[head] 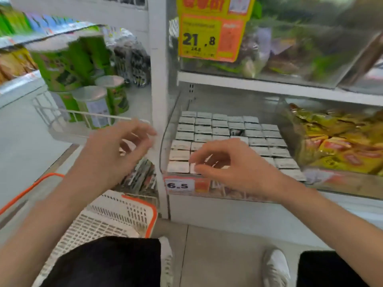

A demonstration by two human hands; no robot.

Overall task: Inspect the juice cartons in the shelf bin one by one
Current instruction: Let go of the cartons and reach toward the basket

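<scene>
Cartons (228,129) pack the bin (169,125), none lifted: I'm likely starting a pick. Right hand (232,168) curls over the front row, pinch unclear; left hand (116,150) hovers loosely curled, empty. Next needs a clean pinch-and-lift.

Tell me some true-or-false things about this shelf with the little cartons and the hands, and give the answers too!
1. The right hand is over the front cartons in the bin. True.
2. The left hand is holding a carton. False: it holds nothing and is in the air to the left of the bin.
3. The price tag on the front of the bin reads 6.5. True.
4. The basket on the floor has a blue rim. False: the rim is orange and the basket is white.
5. The cans on the shelf to the left are green. True.
</scene>
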